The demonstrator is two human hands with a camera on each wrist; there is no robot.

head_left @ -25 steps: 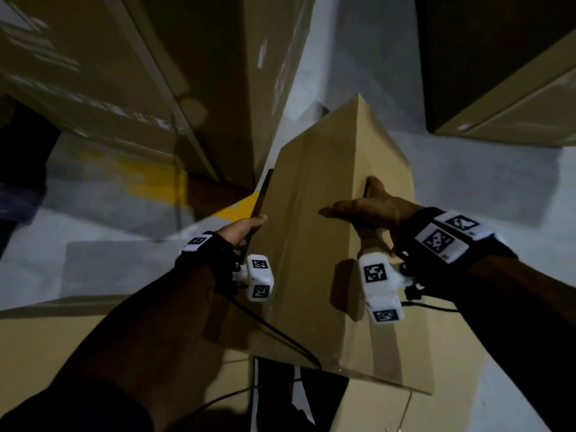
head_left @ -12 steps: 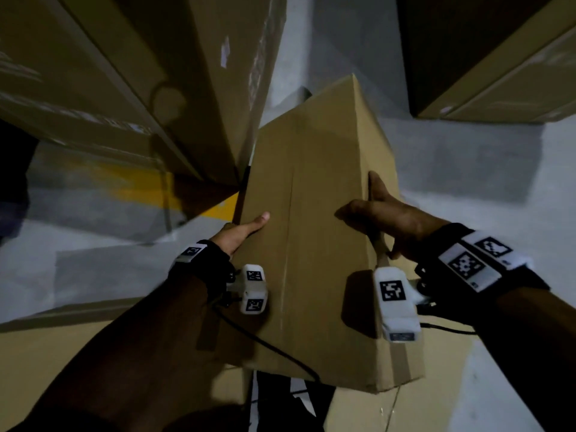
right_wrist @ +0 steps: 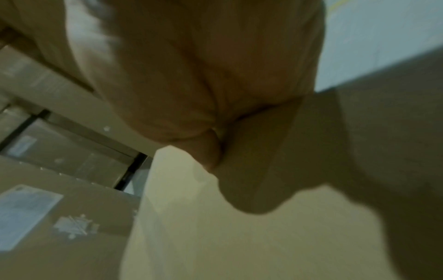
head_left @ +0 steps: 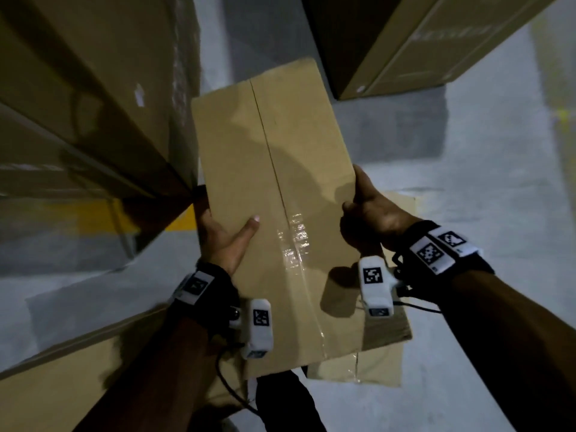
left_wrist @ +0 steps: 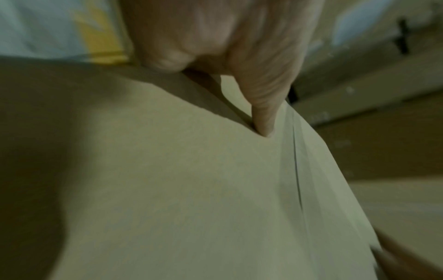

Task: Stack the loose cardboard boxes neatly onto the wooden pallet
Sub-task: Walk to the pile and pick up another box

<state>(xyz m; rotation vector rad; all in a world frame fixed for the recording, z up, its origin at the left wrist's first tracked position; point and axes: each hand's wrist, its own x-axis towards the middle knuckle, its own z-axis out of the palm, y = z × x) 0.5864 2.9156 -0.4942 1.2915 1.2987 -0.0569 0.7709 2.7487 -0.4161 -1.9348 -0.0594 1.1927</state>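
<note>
Now your left hand (head_left: 223, 241) and right hand (head_left: 372, 213) clamp the taped cardboard box (head_left: 274, 194) between them, thumbs on top; fingers underneath are probably curled, though hidden.

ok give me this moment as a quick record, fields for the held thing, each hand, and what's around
held: box, taped seam up, off the floor
left hand: grips the box's left edge, thumb on top
right hand: grips the box's right edge
around: big cartons at left and upper right; flat cardboard on the grey floor below
pallet: not in view
</note>
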